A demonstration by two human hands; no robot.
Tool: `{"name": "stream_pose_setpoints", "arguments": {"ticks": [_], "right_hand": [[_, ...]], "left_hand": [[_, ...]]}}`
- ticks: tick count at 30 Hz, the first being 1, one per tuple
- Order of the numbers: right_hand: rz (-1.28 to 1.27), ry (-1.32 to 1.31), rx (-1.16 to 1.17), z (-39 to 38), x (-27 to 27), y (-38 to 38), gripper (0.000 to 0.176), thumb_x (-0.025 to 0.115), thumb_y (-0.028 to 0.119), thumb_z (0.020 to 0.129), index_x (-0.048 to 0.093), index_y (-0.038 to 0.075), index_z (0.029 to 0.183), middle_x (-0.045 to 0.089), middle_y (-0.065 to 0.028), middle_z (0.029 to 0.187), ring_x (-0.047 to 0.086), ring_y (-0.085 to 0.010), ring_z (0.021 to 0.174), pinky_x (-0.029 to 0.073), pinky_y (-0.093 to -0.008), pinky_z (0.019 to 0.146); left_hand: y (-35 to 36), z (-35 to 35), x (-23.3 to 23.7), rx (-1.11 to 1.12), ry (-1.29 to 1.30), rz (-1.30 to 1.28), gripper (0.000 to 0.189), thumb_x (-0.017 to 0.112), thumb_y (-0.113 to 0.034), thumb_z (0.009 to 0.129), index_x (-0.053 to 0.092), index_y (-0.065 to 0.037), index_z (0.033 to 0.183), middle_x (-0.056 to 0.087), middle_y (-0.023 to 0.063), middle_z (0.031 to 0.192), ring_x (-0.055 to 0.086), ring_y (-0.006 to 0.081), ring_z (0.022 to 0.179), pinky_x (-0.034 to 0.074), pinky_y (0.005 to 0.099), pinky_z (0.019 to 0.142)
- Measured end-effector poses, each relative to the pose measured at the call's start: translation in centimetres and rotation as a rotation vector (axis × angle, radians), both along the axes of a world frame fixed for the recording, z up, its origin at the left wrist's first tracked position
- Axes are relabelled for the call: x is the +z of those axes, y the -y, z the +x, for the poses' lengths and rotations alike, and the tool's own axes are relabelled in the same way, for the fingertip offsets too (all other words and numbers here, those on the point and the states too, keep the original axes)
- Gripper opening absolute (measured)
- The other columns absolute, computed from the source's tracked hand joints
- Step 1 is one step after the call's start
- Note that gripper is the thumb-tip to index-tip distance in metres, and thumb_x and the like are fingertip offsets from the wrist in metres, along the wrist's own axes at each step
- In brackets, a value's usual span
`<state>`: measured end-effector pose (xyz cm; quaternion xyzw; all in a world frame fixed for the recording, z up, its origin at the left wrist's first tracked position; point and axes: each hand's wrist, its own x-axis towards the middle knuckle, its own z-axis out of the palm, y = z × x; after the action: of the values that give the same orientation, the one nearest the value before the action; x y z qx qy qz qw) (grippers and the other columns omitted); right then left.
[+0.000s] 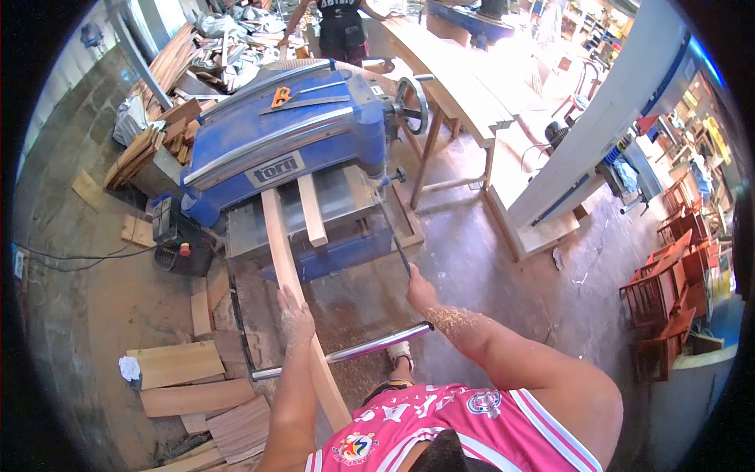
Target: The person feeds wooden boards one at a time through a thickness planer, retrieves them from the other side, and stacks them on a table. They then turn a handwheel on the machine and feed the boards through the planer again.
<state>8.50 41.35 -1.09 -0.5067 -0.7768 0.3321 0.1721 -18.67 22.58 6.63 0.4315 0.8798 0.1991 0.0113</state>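
Note:
My left hand (296, 315) is around a long, narrow wooden board (278, 236), which runs from beside my body up into the front of a blue thickness planer (212, 149). A second, shorter wooden strip (312, 211) sticks out of the planer to the right of the board. My right hand (422, 291) is closed around the end of a thin dark rod (399, 245) that slopes up to the planer's right side. Sawdust clings to my right forearm. A chrome roller bar (346, 352) crosses below the board.
An orange-handled try square (281, 97) lies on the planer, beside its handwheel (411, 105). Loose planks (177, 364) cover the floor at left, near a black crate (182, 256). A long wooden workbench (440, 75) and a pillar (602, 118) stand right. Another person (341, 31) is behind the planer.

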Motion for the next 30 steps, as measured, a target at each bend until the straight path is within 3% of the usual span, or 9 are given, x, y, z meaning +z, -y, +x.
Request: {"name": "stream_pose_setpoints", "arguments": {"ticks": [3,10,13,19,24,27,29,30], "right_hand": [[0.001,0.067,-0.006,0.0,1.1,0.4,0.047,0.045,0.009,0.089,0.033,0.010,0.135,0.063,-0.0276,0.096,0.061,-0.0477,0.086,0.046,-0.0580,0.074],[0.005,0.049,0.021,-0.2,0.7,-0.2,0.047,0.045,0.010,0.090,0.033,0.009,0.135,0.063,-0.0281,0.093,0.061,-0.0484,0.081,0.046,-0.0581,0.070],[0.035,0.044,0.020,-0.1,1.0,0.2,0.046,0.045,0.010,0.090,0.034,0.009,0.135,0.064,-0.0271,0.092,0.061,-0.0480,0.080,0.046,-0.0582,0.069],[0.066,-0.014,0.023,-0.2,2.9,0.7,0.045,0.045,0.010,0.090,0.035,0.010,0.134,0.064,-0.0255,0.091,0.061,-0.0476,0.079,0.047,-0.0570,0.068],[-0.056,0.069,-0.012,-0.5,3.0,0.4,0.045,0.046,0.010,0.089,0.035,0.016,0.133,0.063,-0.0257,0.091,0.060,-0.0479,0.082,0.046,-0.0567,0.071],[-0.060,0.006,0.019,0.0,0.6,-0.1,0.043,0.043,0.016,0.093,0.035,0.016,0.135,0.063,-0.0262,0.091,0.060,-0.0479,0.084,0.046,-0.0561,0.072],[-0.104,0.057,-0.021,0.0,-1.2,-0.4,0.041,0.040,0.019,0.095,0.035,0.015,0.136,0.063,-0.0261,0.093,0.060,-0.0475,0.085,0.047,-0.0552,0.073],[-0.173,0.103,-0.053,-0.1,-1.8,-0.2,0.041,0.037,0.023,0.097,0.036,0.015,0.137,0.063,-0.0260,0.094,0.060,-0.0472,0.086,0.047,-0.0544,0.075]], "left_hand": [[-1.1,-0.4,0.8,0.097,0.124,-0.163,0.070,0.051,-0.020,0.092,0.015,-0.006,0.150,0.022,0.0236,0.151,0.046,0.0452,0.123,0.044,0.0474,0.100],[-2.0,-2.6,-2.3,0.044,0.002,-0.053,0.070,0.052,-0.020,0.093,0.014,-0.006,0.150,0.019,0.0233,0.152,0.045,0.0445,0.124,0.044,0.0470,0.100],[-3.2,-2.0,1.1,0.097,0.132,-0.162,0.070,0.052,-0.019,0.093,0.015,-0.006,0.150,0.019,0.0233,0.153,0.045,0.0441,0.125,0.043,0.0469,0.101],[-4.3,-3.9,-1.4,0.068,0.053,-0.095,0.068,0.050,-0.022,0.094,0.015,-0.006,0.150,0.019,0.0230,0.153,0.044,0.0432,0.127,0.042,0.0466,0.102],[-5.1,-4.6,-0.6,0.076,0.078,-0.151,0.069,0.050,-0.021,0.093,0.015,-0.005,0.150,0.019,0.0239,0.153,0.040,0.0428,0.130,0.040,0.0456,0.105],[-5.8,-5.6,-1.6,0.067,0.123,-0.091,0.069,0.050,-0.021,0.093,0.015,-0.005,0.150,0.018,0.0251,0.153,0.036,0.0415,0.134,0.037,0.0453,0.108],[-5.6,-7.0,-4.2,-0.029,-0.019,-0.039,0.068,0.052,-0.020,0.092,0.019,-0.001,0.149,0.019,0.0254,0.153,0.029,0.0383,0.138,0.029,0.0434,0.113],[-6.1,-7.0,-3.9,0.015,0.020,-0.025,0.068,0.054,-0.018,0.090,0.022,0.002,0.147,0.019,0.0246,0.153,0.021,0.0366,0.142,0.020,0.0432,0.116]]}}
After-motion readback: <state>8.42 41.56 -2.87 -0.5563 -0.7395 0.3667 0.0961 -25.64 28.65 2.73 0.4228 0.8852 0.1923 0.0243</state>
